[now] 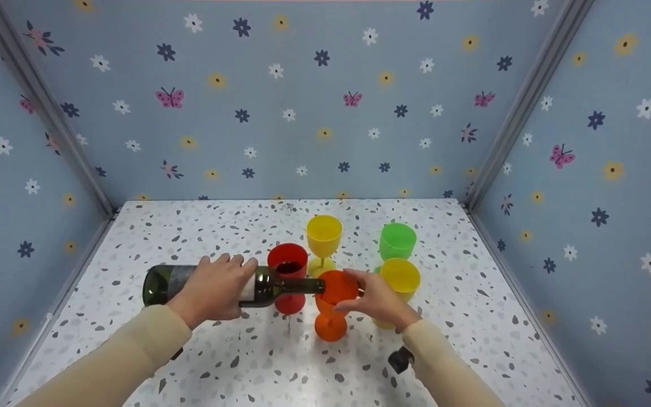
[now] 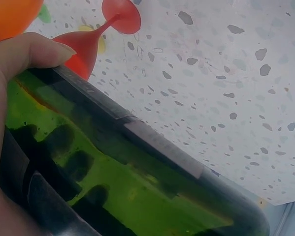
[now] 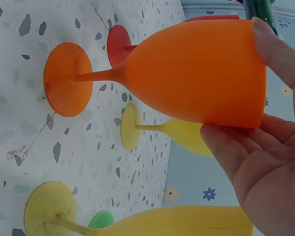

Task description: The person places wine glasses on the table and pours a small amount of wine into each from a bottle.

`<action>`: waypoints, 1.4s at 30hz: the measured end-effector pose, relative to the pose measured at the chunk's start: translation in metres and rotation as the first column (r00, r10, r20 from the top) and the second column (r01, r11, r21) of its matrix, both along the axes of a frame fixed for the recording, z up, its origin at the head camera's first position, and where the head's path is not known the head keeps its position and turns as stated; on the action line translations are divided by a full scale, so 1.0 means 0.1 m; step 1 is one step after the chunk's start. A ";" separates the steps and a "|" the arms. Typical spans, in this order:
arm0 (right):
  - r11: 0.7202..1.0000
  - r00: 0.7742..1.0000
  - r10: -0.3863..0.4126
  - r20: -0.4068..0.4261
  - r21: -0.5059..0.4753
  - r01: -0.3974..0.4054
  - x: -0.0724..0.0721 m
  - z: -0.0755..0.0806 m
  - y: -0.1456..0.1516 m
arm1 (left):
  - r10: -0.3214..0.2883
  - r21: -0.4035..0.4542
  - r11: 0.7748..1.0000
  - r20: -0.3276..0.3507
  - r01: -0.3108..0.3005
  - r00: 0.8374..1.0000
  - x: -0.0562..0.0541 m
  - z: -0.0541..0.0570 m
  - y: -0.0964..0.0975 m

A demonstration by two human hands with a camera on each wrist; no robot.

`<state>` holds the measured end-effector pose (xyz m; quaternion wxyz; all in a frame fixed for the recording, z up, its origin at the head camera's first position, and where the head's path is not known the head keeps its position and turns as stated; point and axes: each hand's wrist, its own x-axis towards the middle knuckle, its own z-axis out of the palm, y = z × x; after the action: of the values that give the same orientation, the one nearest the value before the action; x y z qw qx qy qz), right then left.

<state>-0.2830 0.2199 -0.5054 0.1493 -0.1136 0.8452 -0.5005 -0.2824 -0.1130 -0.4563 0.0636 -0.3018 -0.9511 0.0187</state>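
Observation:
My left hand grips a green glass wine bottle round its labelled body. The bottle lies nearly level, its mouth at the rim of an orange goblet. My right hand holds that goblet by the upper bowl, thumb on one side and fingers on the other, as the right wrist view shows. The orange goblet's foot is low by the tabletop. Under the bottle neck stands a red goblet, something dark inside its bowl. In the left wrist view the thumb presses along the bottle's side.
Behind the orange goblet stands a yellow goblet. A second yellow goblet is close beside my right hand, with a green goblet behind it. The speckled white tabletop is bounded by flower-patterned walls.

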 end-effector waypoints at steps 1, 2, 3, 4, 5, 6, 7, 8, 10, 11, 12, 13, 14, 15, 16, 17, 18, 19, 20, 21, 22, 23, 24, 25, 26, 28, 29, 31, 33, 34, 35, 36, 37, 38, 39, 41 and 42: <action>1.000 1.000 0.003 -0.002 -0.004 -0.003 -0.01 0.00 0.00 | 0.001 -0.002 1.000 -0.001 -0.001 1.000 0.00 0.00 0.00; 1.000 1.000 0.004 -0.005 -0.007 -0.004 -0.01 0.00 0.00 | 0.002 -0.001 1.000 -0.002 -0.002 1.000 0.00 0.00 0.00; 1.000 1.000 0.005 -0.006 -0.008 -0.005 -0.02 0.01 0.00 | 0.003 -0.001 1.000 -0.004 -0.003 1.000 -0.01 0.00 0.00; 1.000 1.000 0.005 -0.006 -0.014 -0.005 -0.02 0.01 0.00 | 0.004 0.000 1.000 -0.005 -0.004 1.000 -0.01 0.00 0.00; 1.000 1.000 0.006 -0.004 -0.020 -0.006 -0.02 0.01 0.00 | 0.005 -0.001 1.000 -0.004 -0.005 1.000 -0.01 0.00 0.00; 1.000 1.000 0.005 -0.003 -0.017 -0.005 -0.02 0.01 0.00 | 0.006 -0.002 1.000 -0.004 -0.006 1.000 -0.01 0.01 0.00; 1.000 1.000 0.003 0.000 -0.012 -0.003 -0.02 0.01 0.00 | 0.008 -0.003 1.000 -0.004 -0.008 1.000 -0.01 0.00 0.00; 1.000 1.000 0.007 -0.001 -0.015 -0.007 -0.02 0.01 0.00 | 0.007 -0.002 1.000 -0.003 -0.007 1.000 0.00 0.01 0.00; 1.000 1.000 0.009 0.003 -0.017 -0.009 -0.01 0.00 0.00 | 0.004 0.001 1.000 0.001 -0.004 1.000 0.00 0.00 0.00; 1.000 1.000 0.010 0.005 -0.018 -0.010 -0.01 0.00 0.00 | 0.002 0.000 1.000 0.001 -0.002 1.000 0.00 0.00 -0.01; 1.000 1.000 0.007 0.004 -0.015 -0.007 -0.01 -0.01 0.00 | -0.001 0.000 1.000 0.000 0.001 1.000 0.00 0.00 -0.01; 1.000 1.000 0.005 0.003 -0.014 -0.004 -0.01 -0.01 0.00 | -0.003 0.001 1.000 -0.002 0.003 1.000 0.00 0.00 -0.01; 1.000 1.000 0.002 0.002 -0.014 -0.002 0.00 -0.01 0.00 | -0.005 0.000 1.000 -0.004 0.005 1.000 0.00 0.00 -0.01; 1.000 1.000 -0.005 0.005 -0.009 0.005 0.00 0.00 0.00 | -0.007 -0.001 1.000 -0.006 0.007 1.000 0.00 0.00 -0.01; 1.000 1.000 -0.007 0.004 -0.007 0.007 0.00 0.00 0.00 | -0.006 -0.004 1.000 -0.009 0.006 1.000 0.00 0.01 -0.01; 1.000 1.000 -0.009 0.003 -0.005 0.009 0.00 0.00 -0.01 | -0.006 -0.005 1.000 -0.010 0.006 1.000 0.00 0.01 -0.01; 1.000 1.000 -0.010 0.002 -0.004 0.010 0.00 0.00 -0.01 | -0.004 -0.006 1.000 -0.010 0.004 1.000 0.00 0.01 -0.01; 1.000 1.000 -0.009 0.002 -0.005 0.009 0.00 0.00 -0.01 | -0.003 -0.007 1.000 -0.008 0.003 1.000 0.00 0.01 -0.01; 1.000 1.000 -0.009 0.002 -0.006 0.009 0.00 0.00 -0.01 | -0.001 -0.006 1.000 -0.006 0.001 1.000 0.00 0.01 -0.01; 1.000 1.000 -0.010 0.001 -0.007 0.010 0.00 0.00 -0.01 | 0.001 -0.004 1.000 -0.002 -0.001 1.000 0.00 0.01 -0.01; 1.000 1.000 -0.011 0.002 -0.007 0.011 0.00 0.00 -0.01 | 0.003 -0.003 1.000 0.000 -0.003 1.000 0.00 0.01 0.00; 1.000 1.000 -0.012 0.004 -0.011 0.012 0.00 0.00 -0.01 | 0.004 -0.001 1.000 0.001 -0.004 1.000 0.00 0.02 0.00; 1.000 1.000 -0.011 0.005 -0.015 0.011 0.00 -0.01 -0.01 | 0.004 0.001 1.000 0.002 -0.004 1.000 0.00 0.02 0.00; 1.000 1.000 -0.011 0.007 -0.015 0.011 0.00 -0.01 -0.01 | 0.004 0.001 1.000 0.002 -0.004 1.000 0.01 0.01 0.00; 1.000 1.000 -0.012 0.011 -0.018 0.012 0.00 -0.01 -0.01 | 0.002 0.001 1.000 0.001 -0.002 1.000 0.01 0.02 -0.01; 1.000 1.000 -0.010 0.017 -0.022 0.010 0.00 -0.02 -0.01 | 0.002 -0.003 1.000 0.000 -0.002 1.000 0.01 0.01 -0.01; 1.000 1.000 -0.006 0.017 -0.024 0.006 0.00 -0.02 -0.01 | 0.004 -0.007 1.000 0.001 -0.004 1.000 0.01 0.01 0.00; 1.000 1.000 -0.001 0.017 -0.016 0.001 -0.01 -0.01 0.01 | 0.009 -0.018 1.000 0.007 -0.009 1.000 0.00 0.01 0.01; 1.000 1.000 -0.001 0.013 -0.006 0.002 -0.02 -0.01 0.02 | 0.013 -0.023 1.000 0.009 -0.013 1.000 -0.01 0.02 0.03; 1.000 1.000 -0.005 0.010 0.001 0.005 -0.03 0.00 0.03 | 0.013 -0.023 1.000 0.007 -0.013 1.000 -0.02 0.02 0.04; 1.000 1.000 -0.010 0.006 0.004 0.009 -0.03 0.01 0.04 | 0.012 -0.022 1.000 0.004 -0.012 1.000 -0.03 0.03 0.04; 1.000 1.000 -0.015 0.005 0.009 0.015 -0.03 0.01 0.04 | 0.010 -0.018 1.000 0.002 -0.010 1.000 -0.04 0.03 0.05; 1.000 1.000 -0.018 0.005 0.012 0.018 -0.03 0.01 0.04 | 0.006 -0.014 1.000 -0.001 -0.006 1.000 -0.04 0.03 0.05; 1.000 1.000 -0.019 0.004 0.011 0.019 -0.03 0.01 0.03 | 0.004 -0.012 1.000 -0.003 -0.004 1.000 -0.03 0.03 0.04; 1.000 1.000 -0.018 0.007 0.007 0.018 -0.03 0.01 0.03 | 0.005 -0.010 1.000 -0.004 -0.005 1.000 -0.03 0.03 0.04; 1.000 1.000 -0.008 0.012 -0.003 0.008 -0.02 0.00 0.01 | 0.007 -0.012 1.000 -0.002 -0.007 1.000 -0.02 0.02 0.02; 1.000 1.000 -0.004 0.016 -0.004 0.004 -0.01 -0.01 0.01 | 0.007 -0.014 1.000 -0.001 -0.007 1.000 -0.01 0.01 0.01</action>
<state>-0.2845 0.2207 -0.5065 0.1547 -0.1083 0.8432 -0.5032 -0.2836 -0.1119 -0.4552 0.0619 -0.2990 -0.9519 0.0259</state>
